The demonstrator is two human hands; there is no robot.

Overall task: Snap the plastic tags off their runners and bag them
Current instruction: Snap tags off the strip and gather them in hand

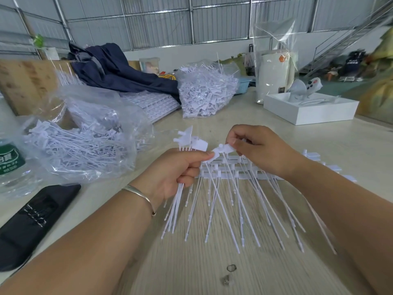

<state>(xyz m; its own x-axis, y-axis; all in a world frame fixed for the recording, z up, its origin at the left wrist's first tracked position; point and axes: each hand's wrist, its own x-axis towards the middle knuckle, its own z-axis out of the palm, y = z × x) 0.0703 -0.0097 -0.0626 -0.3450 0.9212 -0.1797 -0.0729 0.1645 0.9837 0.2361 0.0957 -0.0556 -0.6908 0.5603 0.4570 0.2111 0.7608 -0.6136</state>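
Observation:
A white runner (231, 170) with several long-tailed tags still on it lies on the table in front of me, tails fanned toward me. My left hand (170, 173) grips a bundle of loose tags (191, 141), heads up and tails hanging below the fist. My right hand (261, 147) pinches the head of one tag (223, 150) just above the runner, close to the left thumb. An open clear bag of loose tags (85, 137) lies at the left.
A second filled bag of tags (206, 92) and a stack of full runners (153, 105) sit behind. A water bottle (10, 165) and black case (32, 220) lie at the left, a white box (310, 111) at the right, dark cloth (119, 69) at the back.

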